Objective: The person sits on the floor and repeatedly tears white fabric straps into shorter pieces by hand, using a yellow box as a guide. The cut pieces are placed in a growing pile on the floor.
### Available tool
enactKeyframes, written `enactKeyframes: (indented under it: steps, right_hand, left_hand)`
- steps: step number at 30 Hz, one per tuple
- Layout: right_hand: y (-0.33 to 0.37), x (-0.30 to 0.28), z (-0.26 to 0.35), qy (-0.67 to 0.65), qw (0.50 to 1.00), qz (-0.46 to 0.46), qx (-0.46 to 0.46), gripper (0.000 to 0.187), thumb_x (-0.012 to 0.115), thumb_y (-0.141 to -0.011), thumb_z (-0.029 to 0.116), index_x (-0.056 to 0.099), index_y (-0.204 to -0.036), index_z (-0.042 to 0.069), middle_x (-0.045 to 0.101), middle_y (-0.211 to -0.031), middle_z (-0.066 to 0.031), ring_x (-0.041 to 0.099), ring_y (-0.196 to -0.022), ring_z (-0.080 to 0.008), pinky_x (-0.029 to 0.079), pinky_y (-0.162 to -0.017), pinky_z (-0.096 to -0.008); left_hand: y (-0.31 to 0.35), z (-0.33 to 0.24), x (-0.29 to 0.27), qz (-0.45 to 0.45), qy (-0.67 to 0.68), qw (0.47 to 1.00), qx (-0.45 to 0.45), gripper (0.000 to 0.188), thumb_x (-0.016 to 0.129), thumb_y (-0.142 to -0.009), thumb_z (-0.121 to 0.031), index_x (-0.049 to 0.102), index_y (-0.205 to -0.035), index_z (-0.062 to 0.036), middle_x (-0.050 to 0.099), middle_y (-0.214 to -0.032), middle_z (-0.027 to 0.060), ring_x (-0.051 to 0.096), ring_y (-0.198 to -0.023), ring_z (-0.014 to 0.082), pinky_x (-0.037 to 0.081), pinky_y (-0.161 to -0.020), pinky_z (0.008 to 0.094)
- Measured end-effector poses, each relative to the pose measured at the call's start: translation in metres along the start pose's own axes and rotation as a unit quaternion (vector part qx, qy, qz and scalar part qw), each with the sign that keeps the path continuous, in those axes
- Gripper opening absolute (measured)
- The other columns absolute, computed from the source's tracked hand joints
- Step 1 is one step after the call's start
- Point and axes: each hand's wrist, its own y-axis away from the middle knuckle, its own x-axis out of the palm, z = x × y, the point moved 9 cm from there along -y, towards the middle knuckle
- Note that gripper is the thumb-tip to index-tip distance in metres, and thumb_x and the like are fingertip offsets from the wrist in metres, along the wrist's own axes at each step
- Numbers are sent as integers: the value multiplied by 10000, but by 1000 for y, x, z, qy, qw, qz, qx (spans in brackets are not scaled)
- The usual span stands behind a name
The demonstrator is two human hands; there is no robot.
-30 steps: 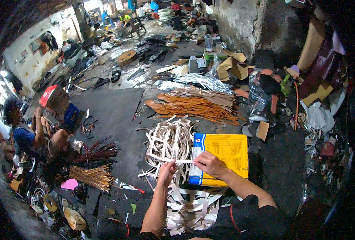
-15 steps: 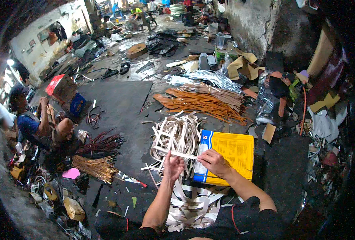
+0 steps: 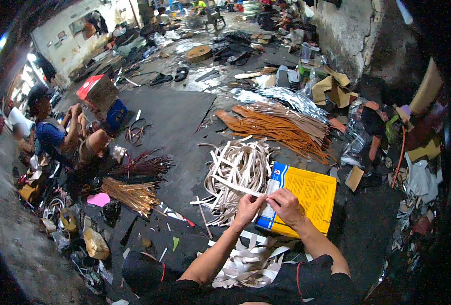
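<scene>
The left hand (image 3: 247, 204) and right hand (image 3: 285, 203) have come closer together since a moment ago. Their fingers pinch one pale strip (image 3: 235, 186), held over the yellow cardboard sheet (image 3: 312, 195), beside the pale strip pile (image 3: 238, 165) on the floor.

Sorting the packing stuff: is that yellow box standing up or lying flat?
Lying flat: the yellow box shows its broad face upward on the dark floor, beside the right hand.

Floor's a mess: big pile of orange-brown strips (image 3: 281, 129) up top, silver foil sheets (image 3: 281, 96) behind it, a red box (image 3: 97, 90) on the left, plus a seated person (image 3: 52, 137) beside dark red sticks (image 3: 144, 165).
</scene>
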Motion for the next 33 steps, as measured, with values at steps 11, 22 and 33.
enactKeyframes:
  steps: [11,22,33]
  right_hand:
    - [6,-1,27,63,994,65,-55,136,666,-764,75,629,-883,21,617,-841,-110,602,-785,-280,488,-728,-387]
    - [16,-2,20,80,995,41,31,297,636,-846,160,627,-1101,8,576,-996,-126,562,-909,-285,460,-784,-374]
    - [20,-20,12,68,996,31,55,373,677,-822,295,626,-1103,56,567,-978,-122,562,-940,-300,471,-814,-420]
  left_hand:
    - [2,-5,-6,-64,-160,984,38,323,686,-831,-309,641,-852,10,631,-699,65,568,-635,129,467,-580,295]
    - [-1,-5,3,-5,-80,995,54,180,615,-903,-182,575,-936,-10,596,-743,27,525,-648,79,438,-554,260]
    - [-16,-67,-32,-82,-70,994,-20,233,550,-947,-202,520,-1077,-10,620,-957,87,575,-790,129,477,-664,254]
